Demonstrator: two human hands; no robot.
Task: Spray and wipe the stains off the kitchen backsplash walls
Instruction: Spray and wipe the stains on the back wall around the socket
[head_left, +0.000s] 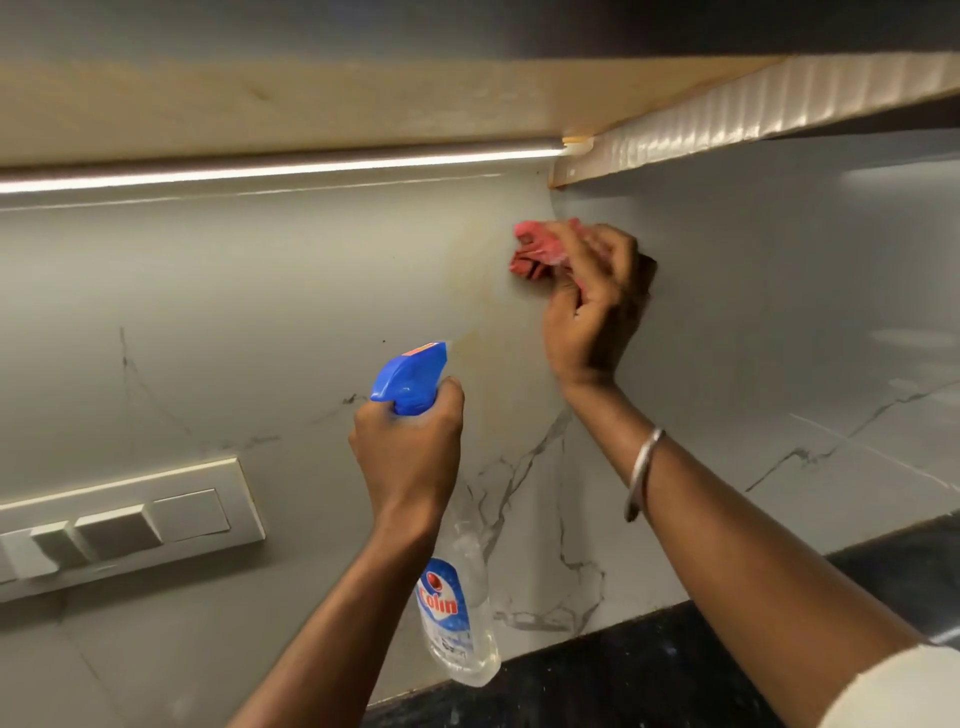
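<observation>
A black, glossy stone countertop with fine pale specks runs across the bottom of the head view, rising from lower centre to the right edge. Its back edge touches the foot of the grey, white-veined marble-look backsplash in one continuous line. Faint whitish flecks and smears show on the dark surface near lower centre, and it cannot be told whether they are dirt or reflections.

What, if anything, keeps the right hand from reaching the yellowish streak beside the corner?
Likely nothing, so yes: the right hand holds the red cloth beside the streak, only bare wall between.
</observation>
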